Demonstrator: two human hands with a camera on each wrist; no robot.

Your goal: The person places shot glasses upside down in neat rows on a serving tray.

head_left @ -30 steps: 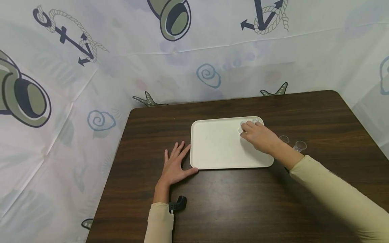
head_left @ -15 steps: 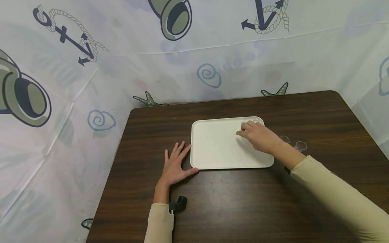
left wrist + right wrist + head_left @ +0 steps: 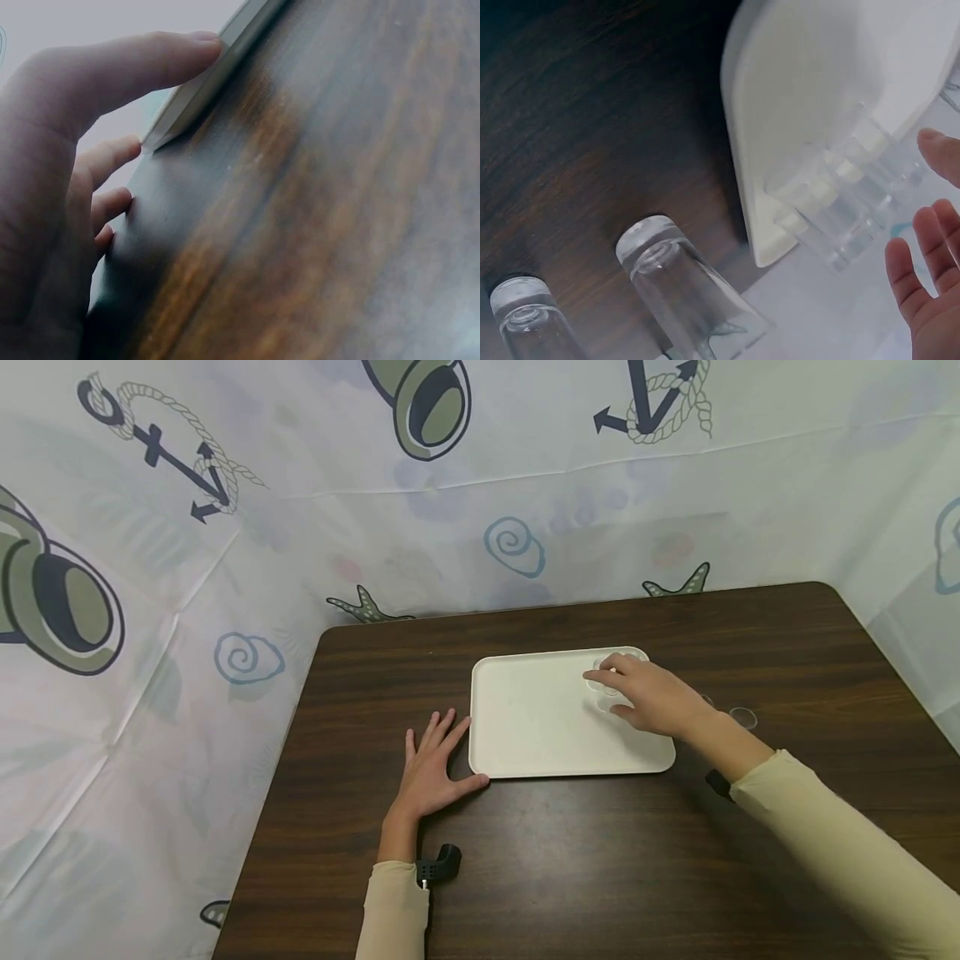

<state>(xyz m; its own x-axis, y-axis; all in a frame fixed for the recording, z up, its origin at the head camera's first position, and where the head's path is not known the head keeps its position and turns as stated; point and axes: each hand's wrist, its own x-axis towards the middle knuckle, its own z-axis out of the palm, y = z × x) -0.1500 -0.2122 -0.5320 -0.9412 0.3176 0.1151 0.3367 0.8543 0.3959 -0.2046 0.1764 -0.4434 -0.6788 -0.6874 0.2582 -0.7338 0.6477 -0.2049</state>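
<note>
A cream rectangular tray (image 3: pixel 525 718) lies on the dark wood table. Spread out at its left end, my left hand (image 3: pixel 429 777) touches the side edge with a fingertip and the near edge with the thumb. Several small clear shot glasses (image 3: pixel 844 206) stand close together toward the tray's far right corner. Above them is my right hand (image 3: pixel 652 697), its thumb and fingers parted. In the right wrist view a gap shows between these fingers (image 3: pixel 909 281) and the glasses, with nothing held. The hand partly hides the glasses in the head view.
Two more clear glasses stand on the table right of the tray, one nearer the tray (image 3: pixel 690 289) and another (image 3: pixel 536 326) farther off. A printed cloth (image 3: pixel 420 543) hangs behind and left of the table (image 3: pixel 570 860). A black wrist device (image 3: pixel 442 863) sits at my left wrist.
My right hand's thumb and fingers have spread apart, letting go of a glass on the tray. The hand has shifted slightly right. My left hand has stayed put.
</note>
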